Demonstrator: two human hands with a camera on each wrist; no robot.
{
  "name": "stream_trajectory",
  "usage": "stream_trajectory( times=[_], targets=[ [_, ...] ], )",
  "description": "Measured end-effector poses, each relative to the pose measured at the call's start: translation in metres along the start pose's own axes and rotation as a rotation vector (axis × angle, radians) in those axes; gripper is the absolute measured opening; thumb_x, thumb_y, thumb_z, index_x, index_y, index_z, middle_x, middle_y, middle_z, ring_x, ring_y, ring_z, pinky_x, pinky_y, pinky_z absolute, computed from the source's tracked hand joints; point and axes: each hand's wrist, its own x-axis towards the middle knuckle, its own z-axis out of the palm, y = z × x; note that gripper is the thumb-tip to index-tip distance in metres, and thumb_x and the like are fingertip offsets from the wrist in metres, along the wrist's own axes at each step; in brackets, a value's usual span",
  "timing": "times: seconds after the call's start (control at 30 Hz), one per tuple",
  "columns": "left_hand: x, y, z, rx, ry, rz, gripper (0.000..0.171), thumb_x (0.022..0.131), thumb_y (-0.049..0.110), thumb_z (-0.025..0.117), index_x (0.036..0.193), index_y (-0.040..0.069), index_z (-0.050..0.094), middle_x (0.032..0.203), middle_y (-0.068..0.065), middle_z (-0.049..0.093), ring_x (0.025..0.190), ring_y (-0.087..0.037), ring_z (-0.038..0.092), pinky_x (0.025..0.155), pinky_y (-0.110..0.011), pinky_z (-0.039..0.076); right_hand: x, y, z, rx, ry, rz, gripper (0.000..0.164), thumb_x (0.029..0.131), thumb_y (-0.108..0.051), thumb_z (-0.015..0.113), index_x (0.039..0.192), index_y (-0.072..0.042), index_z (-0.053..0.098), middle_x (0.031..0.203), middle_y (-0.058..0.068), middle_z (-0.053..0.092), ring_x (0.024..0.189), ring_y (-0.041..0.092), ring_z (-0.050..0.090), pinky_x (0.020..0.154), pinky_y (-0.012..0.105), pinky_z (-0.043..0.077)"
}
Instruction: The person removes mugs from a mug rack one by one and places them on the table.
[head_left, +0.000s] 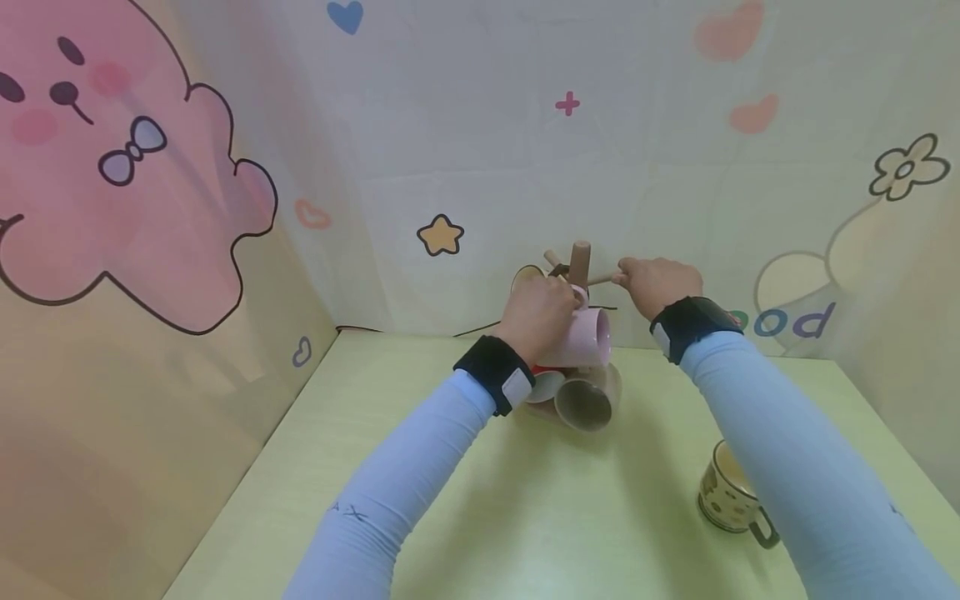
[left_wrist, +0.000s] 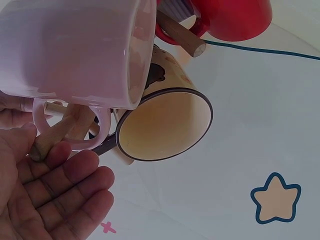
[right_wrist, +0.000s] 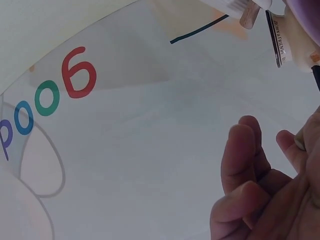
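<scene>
At the left of the brown wooden mug rack [head_left: 580, 262], beside a cream mug with a dark rim [left_wrist: 165, 125], our left hand [head_left: 538, 312] pinches the end of a round brown wooden peg [left_wrist: 50, 139] between thumb and forefinger, its other fingers loosely extended. The glossy pale-pink cylindrical mug [head_left: 581, 337] is at the rack's front, close against that hand, its handle looped around this peg; a glossy red mug [left_wrist: 240, 20] and a grey-brown mug [head_left: 588, 404] are low on the rack. We judge that we are settling the pink mug, and that the next move calls for easing our left fingers off without tipping the rack. At the rack's right, our right hand [head_left: 660, 283] pinches a second slim wooden peg [head_left: 602, 278], near the pink mug but apart from it, perhaps for steadiness. Farther right of the rack, nearer us, a cream patterned mug with a dark handle [head_left: 723, 500] stands upright.
</scene>
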Motion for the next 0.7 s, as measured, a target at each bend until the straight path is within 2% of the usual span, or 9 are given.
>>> stream_trajectory(
  times=[0.5,0.7],
  targets=[
    [0.0003,0.0002,0.0003,-0.009,-0.011,0.013,0.045,0.081,0.037,0.083,0.123,0.031,0.068,0.106,0.001,0.070,0.084,-0.014,0.061,0.073,-0.027,0.051,0.0007,0.0032,0.0044,0.008,0.010,-0.006,0.025,0.103,-0.026,0.055,0.116,-0.005,0.059,0.065,0.009,0.058,0.057,0.028,0.054,0.056,0.045,0.052],
    [0.0009,0.0001,0.0000,0.035,-0.015,0.014,0.041,0.085,0.034,0.080,0.124,0.031,0.068,0.105,0.001,0.070,0.081,-0.013,0.060,0.070,-0.026,0.051,0.0015,0.0042,0.0051,0.005,0.016,-0.008,0.025,0.103,-0.026,0.055,0.117,-0.005,0.058,0.065,0.009,0.058,0.057,0.028,0.055,0.055,0.046,0.052]
  ],
)
